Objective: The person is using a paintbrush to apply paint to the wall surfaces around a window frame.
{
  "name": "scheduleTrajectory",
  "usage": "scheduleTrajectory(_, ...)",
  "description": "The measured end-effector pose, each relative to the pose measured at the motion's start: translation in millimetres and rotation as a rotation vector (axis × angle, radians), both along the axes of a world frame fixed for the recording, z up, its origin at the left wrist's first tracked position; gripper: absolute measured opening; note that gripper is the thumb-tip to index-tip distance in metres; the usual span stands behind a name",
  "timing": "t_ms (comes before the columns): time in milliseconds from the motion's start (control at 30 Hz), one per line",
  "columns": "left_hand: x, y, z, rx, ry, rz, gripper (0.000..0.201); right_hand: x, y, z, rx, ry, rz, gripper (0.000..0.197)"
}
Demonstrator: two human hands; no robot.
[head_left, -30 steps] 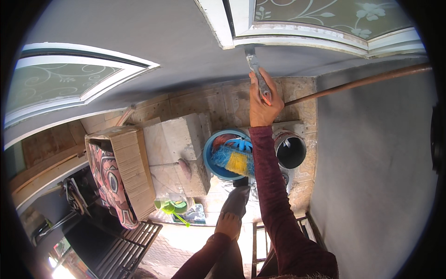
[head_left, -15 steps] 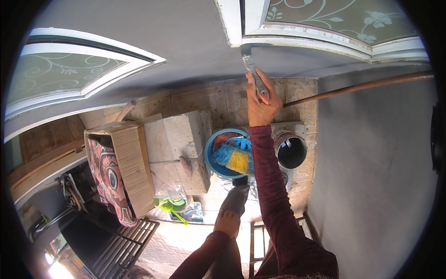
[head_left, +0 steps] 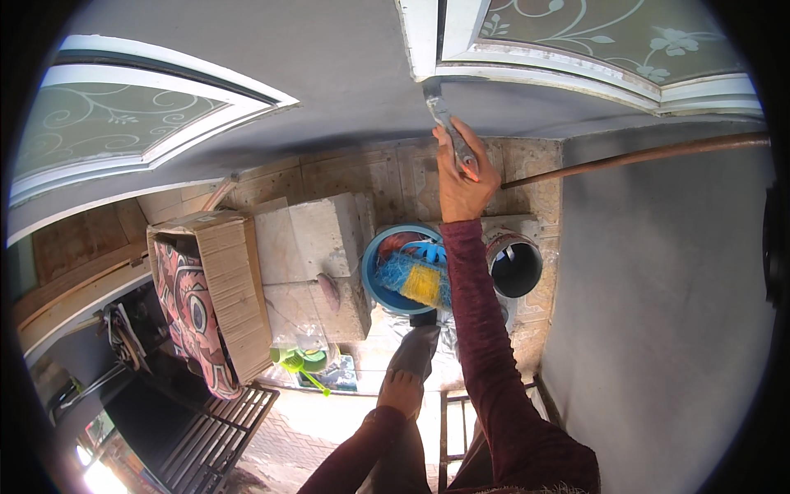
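To the left, a ribbed cardboard box (head_left: 236, 288); then the left hand (head_left: 401, 393), empty, fingers loosely spread on a trousered leg (head_left: 417, 354). The paint-caked paintbrush (head_left: 442, 114), gripped in the curled right hand (head_left: 471, 196), meets the wall (head_left: 341, 78) below the white window frame (head_left: 543, 73). Smooth grey coats most; the darker edge strip (head_left: 465, 87) seems unfinished.

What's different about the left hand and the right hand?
The right hand is curled around a paintbrush, while the left hand lies on the person's leg. The right hand reaches far out to the grey wall; the left hand is much closer in. Both are bare and come out of dark red sleeves.
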State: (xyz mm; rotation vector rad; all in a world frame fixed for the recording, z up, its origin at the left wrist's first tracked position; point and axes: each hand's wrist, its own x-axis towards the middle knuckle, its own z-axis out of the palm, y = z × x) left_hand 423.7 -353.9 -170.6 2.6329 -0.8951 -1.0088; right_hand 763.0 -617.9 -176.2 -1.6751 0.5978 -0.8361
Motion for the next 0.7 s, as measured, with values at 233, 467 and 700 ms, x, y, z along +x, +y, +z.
scheduleTrajectory(233, 2.7, -0.5, 0.9, 0.052, 0.041, -0.021, 0.02, 3.3, -3.1, -8.1, 0.096, -0.055, 0.053, 0.027)
scheduleTrajectory(467, -1.6, 2.2, -2.0, 0.055, 0.06, -0.009, 0.019, 3.0, -3.8, -5.6, 0.17, -0.073, 0.107, 0.028)
scheduleTrajectory(700, -2.5, 3.0, -3.0, 0.057, 0.041, -0.024, 0.019, 6.5, -7.5, 3.6, 0.332, -0.125, 0.174, 0.027)
